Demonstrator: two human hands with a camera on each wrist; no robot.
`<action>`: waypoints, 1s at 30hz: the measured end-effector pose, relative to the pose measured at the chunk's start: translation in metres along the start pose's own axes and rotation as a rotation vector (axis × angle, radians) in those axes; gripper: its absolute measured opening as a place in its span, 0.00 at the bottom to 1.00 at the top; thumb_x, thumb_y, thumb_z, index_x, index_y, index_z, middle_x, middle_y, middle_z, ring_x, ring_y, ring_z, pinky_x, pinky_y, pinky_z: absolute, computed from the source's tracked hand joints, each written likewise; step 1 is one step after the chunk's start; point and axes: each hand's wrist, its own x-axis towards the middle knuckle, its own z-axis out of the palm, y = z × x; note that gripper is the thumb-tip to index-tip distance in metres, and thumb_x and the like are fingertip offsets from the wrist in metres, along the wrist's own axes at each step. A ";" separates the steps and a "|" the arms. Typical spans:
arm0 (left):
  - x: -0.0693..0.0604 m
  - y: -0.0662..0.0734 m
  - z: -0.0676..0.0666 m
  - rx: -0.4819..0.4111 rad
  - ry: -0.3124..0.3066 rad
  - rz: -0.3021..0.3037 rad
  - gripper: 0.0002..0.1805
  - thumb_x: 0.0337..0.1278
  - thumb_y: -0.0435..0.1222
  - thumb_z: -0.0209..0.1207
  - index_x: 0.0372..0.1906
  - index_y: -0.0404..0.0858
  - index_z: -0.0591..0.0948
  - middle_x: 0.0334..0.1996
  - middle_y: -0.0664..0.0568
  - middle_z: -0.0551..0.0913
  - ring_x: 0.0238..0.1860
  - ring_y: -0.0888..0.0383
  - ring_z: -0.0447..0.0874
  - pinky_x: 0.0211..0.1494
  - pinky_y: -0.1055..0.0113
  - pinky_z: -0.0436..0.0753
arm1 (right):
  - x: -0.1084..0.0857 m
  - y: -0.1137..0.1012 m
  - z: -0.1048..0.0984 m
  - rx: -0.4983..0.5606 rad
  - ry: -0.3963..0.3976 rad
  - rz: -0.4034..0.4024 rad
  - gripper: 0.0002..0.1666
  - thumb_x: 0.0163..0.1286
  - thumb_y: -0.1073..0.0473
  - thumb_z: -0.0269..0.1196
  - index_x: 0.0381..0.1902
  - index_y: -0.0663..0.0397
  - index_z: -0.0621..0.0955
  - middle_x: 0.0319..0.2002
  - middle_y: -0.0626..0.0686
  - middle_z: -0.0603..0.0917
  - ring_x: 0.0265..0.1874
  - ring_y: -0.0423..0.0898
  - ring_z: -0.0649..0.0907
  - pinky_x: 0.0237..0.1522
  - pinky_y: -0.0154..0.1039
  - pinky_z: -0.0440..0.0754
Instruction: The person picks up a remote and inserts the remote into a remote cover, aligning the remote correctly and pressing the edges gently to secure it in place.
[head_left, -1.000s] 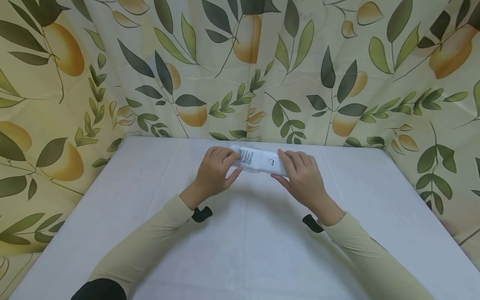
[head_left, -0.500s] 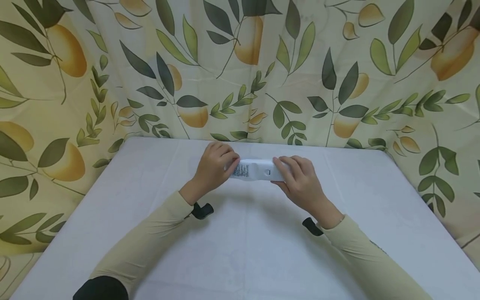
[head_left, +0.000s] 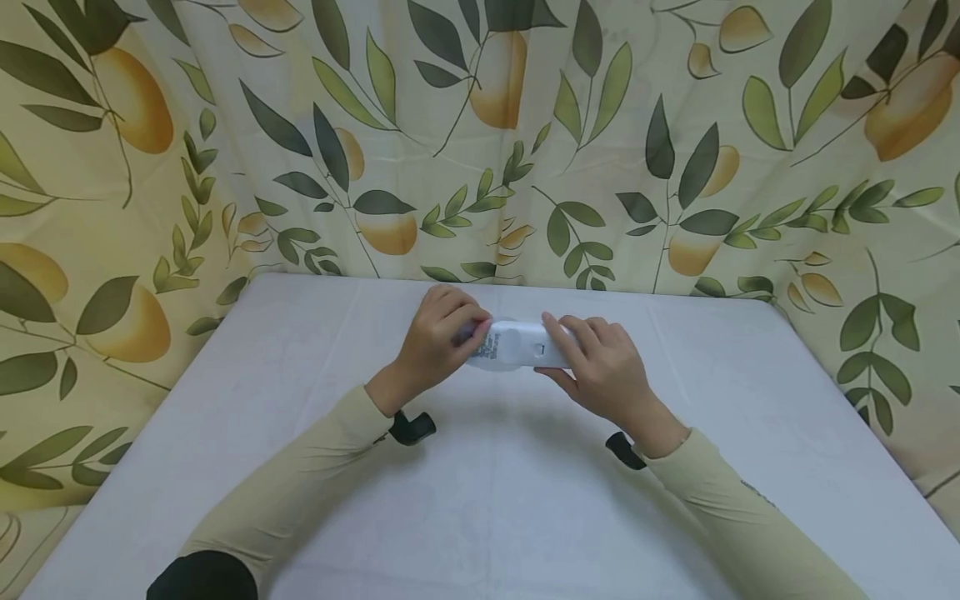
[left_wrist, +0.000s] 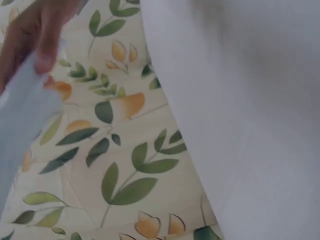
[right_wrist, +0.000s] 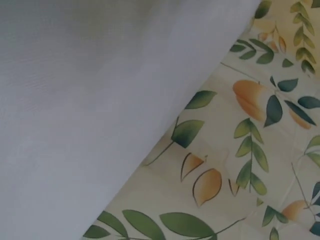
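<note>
A white oblong device [head_left: 531, 343] with small dark printed text is held up above the table, lying crosswise between both hands. A pale, rounded part bulges at its middle; its exact kind cannot be told. At the left end, my left hand [head_left: 441, 340] pinches it between thumb and fingers, covering that end. My right hand [head_left: 606, 371] grips the right end, fingers over the top and thumb below. In the left wrist view, part of a hand [left_wrist: 42, 35] touches a blurred whitish surface [left_wrist: 22, 120]. No hand shows in the right wrist view.
A white cloth [head_left: 480, 500] covers the table. Behind and beside it hangs a curtain [head_left: 450, 192] printed with leaves and yellow fruit. Black straps [head_left: 412, 428] sit at both wrists, and a black rounded shape [head_left: 202, 575] is at the lower left.
The device has come slightly nearer and gone from slanted to about level. My left hand has shifted along its left end, bringing thumb and fingers together. The right hand has barely moved.
</note>
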 end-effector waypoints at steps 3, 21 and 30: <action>0.005 0.004 -0.001 0.103 -0.013 0.034 0.03 0.47 0.30 0.66 0.28 0.35 0.82 0.29 0.48 0.81 0.36 0.52 0.75 0.45 0.60 0.75 | 0.002 -0.003 -0.001 -0.026 -0.040 0.019 0.37 0.72 0.36 0.42 0.55 0.62 0.77 0.32 0.60 0.83 0.22 0.55 0.82 0.16 0.43 0.77; -0.011 0.001 -0.003 0.503 -0.127 0.004 0.15 0.49 0.42 0.65 0.40 0.38 0.80 0.38 0.47 0.79 0.43 0.51 0.75 0.56 0.52 0.71 | 0.004 -0.001 -0.004 -0.134 -0.087 0.197 0.39 0.57 0.36 0.63 0.50 0.67 0.78 0.33 0.62 0.85 0.22 0.56 0.83 0.18 0.44 0.80; -0.004 0.009 0.005 0.433 -0.211 -0.170 0.17 0.54 0.50 0.62 0.31 0.38 0.81 0.28 0.50 0.83 0.37 0.52 0.75 0.55 0.52 0.71 | 0.018 -0.010 -0.004 -0.114 -0.079 0.305 0.41 0.48 0.41 0.72 0.50 0.67 0.76 0.32 0.64 0.84 0.23 0.56 0.83 0.20 0.44 0.81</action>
